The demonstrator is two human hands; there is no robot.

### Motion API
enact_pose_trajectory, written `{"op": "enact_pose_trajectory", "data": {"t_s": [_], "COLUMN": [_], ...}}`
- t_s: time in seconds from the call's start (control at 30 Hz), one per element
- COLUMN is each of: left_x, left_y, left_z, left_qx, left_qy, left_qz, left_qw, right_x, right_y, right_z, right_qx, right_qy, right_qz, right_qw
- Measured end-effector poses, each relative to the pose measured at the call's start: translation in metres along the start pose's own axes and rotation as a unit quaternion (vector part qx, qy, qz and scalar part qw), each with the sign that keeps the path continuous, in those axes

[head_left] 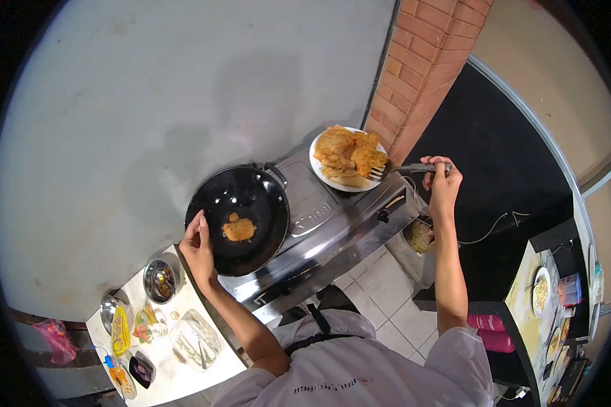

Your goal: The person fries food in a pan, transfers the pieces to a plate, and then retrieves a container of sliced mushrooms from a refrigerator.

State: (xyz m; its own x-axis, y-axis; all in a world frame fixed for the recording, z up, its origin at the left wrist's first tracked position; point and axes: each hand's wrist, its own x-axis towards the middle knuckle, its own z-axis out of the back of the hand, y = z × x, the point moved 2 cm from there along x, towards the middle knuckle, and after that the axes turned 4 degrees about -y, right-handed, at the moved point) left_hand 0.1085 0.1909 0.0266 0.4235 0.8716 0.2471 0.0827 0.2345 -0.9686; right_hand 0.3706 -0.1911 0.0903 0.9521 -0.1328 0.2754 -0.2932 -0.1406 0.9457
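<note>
A black wok (265, 249) sits on the left side of the steel stove, with a browned fritter (239, 229) and a smaller bit in it. My left hand (198, 252) is at the wok's left rim, fingers close together; whether they pinch anything is too small to tell. In my right hand (442, 178) is the handle of a slotted spatula (385, 169), its head at the right edge of a white plate (317, 165). Several golden fritters (339, 148) are piled on that plate, one of them touching the spatula head.
The steel stove (312, 241) runs along a grey wall, beside a brick pillar (421, 68). A white table (210, 383) at the lower left bears metal bowls (160, 281), a yellow packet (120, 331) and a clear tray (195, 339). Shelving with food plates (540, 292) stands right.
</note>
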Motion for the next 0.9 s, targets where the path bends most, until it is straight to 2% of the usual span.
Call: {"op": "enact_pose_trajectory", "data": {"t_s": [0.07,0.2,0.47,0.63,0.7,0.9], "left_x": [-0.005,-0.008,-0.018,-0.029,-0.032,-0.039], "left_y": [-0.013,-0.025,-0.039,-0.035,-0.034,-0.038], "left_z": [-0.012,-0.033,-0.050,-0.049,-0.052,-0.057], "left_qx": [-0.008,-0.016,0.030,0.029,0.031,0.032], "left_qy": [0.027,0.015,-0.012,-0.043,-0.052,-0.066], "left_qz": [0.063,0.064,0.037,0.048,0.050,0.060], "left_qw": [0.998,0.998,0.999,0.998,0.997,0.995], "right_x": [0.022,0.059,0.122,0.139,0.142,0.159], "right_y": [-0.011,-0.032,-0.081,-0.082,-0.076,-0.064], "right_z": [0.007,0.011,0.010,-0.004,-0.012,-0.014], "right_qx": [-0.009,-0.038,-0.134,-0.169,-0.155,-0.186], "right_qy": [0.003,0.009,0.093,0.152,0.203,0.233], "right_qz": [0.007,0.024,0.079,0.110,0.127,0.126], "right_qw": [1.000,0.999,0.983,0.968,0.958,0.946]}}
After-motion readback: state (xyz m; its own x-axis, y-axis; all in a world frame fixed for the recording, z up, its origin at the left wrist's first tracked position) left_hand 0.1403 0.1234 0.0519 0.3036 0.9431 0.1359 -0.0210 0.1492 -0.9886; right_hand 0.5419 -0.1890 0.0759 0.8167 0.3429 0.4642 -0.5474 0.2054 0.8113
